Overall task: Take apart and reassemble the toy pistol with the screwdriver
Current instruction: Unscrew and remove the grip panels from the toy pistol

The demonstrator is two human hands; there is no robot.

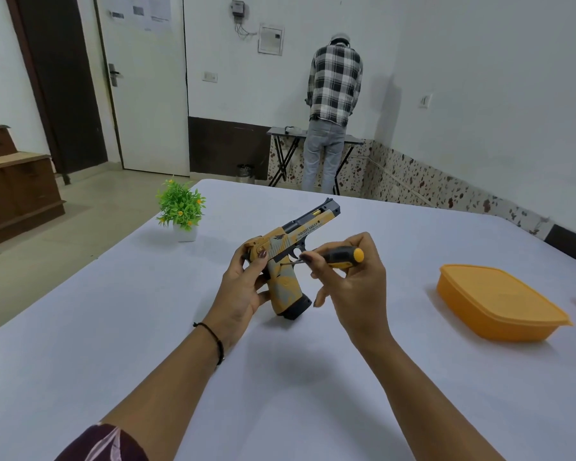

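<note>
the toy pistol is whole, upright over the middle of the white table, butt down, muzzle toward one o'clock. the left hand grips its rear from nine o'clock. the right hand, at three o'clock, pinches the screwdriver, tip at the upper grip. we judge disassembly barely begun: we see no loose part or screw. the screw head is too small to make out, and we cannot tell whether the butt touches the table. an orange container sits at four o'clock.
</note>
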